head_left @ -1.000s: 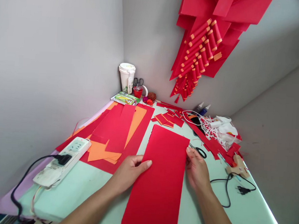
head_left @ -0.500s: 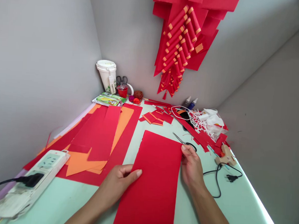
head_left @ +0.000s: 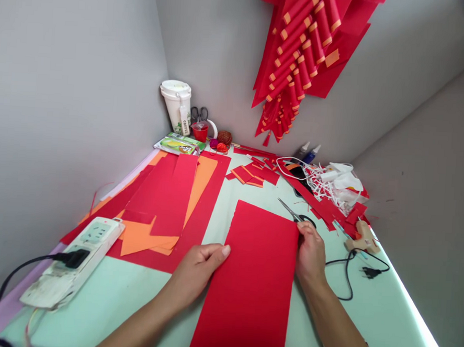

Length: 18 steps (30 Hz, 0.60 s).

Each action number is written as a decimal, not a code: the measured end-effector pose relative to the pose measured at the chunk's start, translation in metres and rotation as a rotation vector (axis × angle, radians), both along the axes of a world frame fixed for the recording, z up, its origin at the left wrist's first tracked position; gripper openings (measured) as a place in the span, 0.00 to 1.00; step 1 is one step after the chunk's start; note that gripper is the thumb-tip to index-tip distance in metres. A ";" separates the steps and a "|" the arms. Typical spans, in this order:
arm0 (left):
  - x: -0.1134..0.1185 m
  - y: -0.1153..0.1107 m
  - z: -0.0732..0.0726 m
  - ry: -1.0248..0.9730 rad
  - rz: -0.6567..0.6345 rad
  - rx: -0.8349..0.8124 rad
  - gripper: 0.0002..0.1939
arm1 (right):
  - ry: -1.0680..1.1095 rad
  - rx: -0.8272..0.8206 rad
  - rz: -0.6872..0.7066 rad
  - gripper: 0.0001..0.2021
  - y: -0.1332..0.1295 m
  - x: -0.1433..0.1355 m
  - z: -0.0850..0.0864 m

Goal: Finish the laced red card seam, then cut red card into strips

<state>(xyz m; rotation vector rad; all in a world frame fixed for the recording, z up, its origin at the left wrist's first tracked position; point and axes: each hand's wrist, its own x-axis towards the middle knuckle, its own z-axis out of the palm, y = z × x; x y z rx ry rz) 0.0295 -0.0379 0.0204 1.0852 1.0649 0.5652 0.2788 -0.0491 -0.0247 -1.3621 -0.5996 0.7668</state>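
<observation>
A long sheet of red paper (head_left: 252, 284) is held up in front of me, its lower end running out of view. My left hand (head_left: 200, 266) pinches its left edge, thumb on top and the fingers behind. At the upper right corner, my right hand (head_left: 311, 249) is closed on the paper's edge. Just beyond that corner lie scissors (head_left: 294, 213) with dark handles, partly behind the sheet and the right hand. To the left is a stack of red paper (head_left: 164, 190) with orange sheets (head_left: 141, 246) among it.
A white power strip (head_left: 75, 261) with a black plug lies at left. Behind stand a coffee cup (head_left: 176, 107) and yarn balls (head_left: 223, 138). Red paper firecrackers (head_left: 298, 57) hang on the wall. Shredded white strips (head_left: 318, 184) and a glue gun (head_left: 364, 238) with its cord are at right.
The view has shifted, so the things on the table appear farther right and slightly higher. Both hands keep their hold on the red paper, which stays in nearly the same pose.
</observation>
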 end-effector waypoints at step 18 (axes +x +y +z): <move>-0.009 0.010 -0.009 -0.024 0.229 -0.016 0.22 | -0.218 -0.209 0.377 0.23 -0.009 -0.022 0.006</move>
